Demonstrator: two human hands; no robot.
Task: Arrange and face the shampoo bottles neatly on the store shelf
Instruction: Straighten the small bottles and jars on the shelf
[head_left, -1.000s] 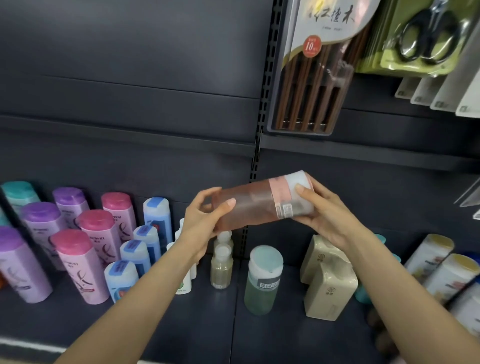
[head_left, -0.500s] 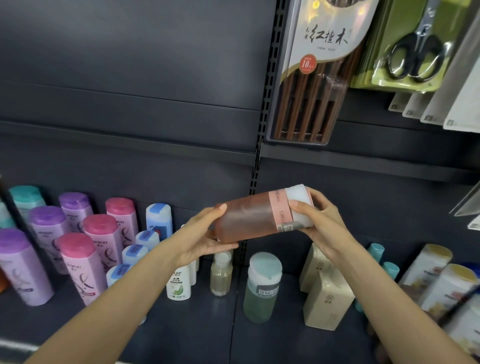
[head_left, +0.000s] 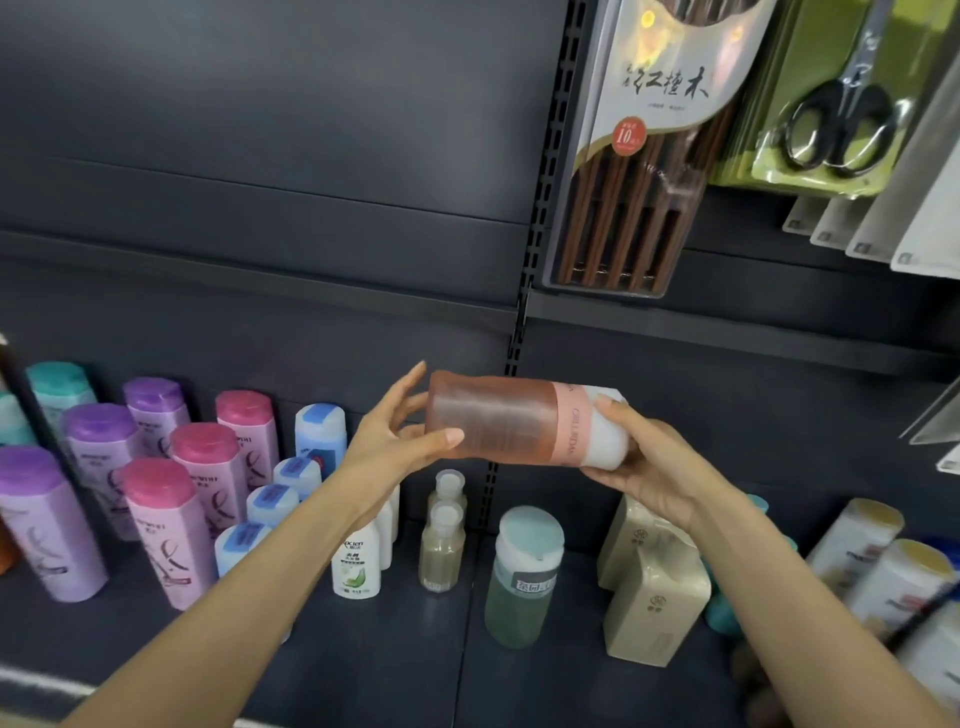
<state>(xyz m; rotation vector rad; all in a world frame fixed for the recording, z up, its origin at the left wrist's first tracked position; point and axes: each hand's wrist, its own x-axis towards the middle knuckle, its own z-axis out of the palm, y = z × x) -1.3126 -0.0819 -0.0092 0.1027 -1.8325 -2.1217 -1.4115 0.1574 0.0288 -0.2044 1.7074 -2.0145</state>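
Amber bottle held sideways in air above shelf, white cap end to right. Right hand wraps fingers around cap end. Left hand at bottle's base, thumb pressed on front, fingers spread behind. Green bottle upright on shelf below, near middle. Pink and purple bottles lined toward shelf's left edge.

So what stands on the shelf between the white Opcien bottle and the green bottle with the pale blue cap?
Two small beige-liquid bottles, one behind the other, seen in the head view.
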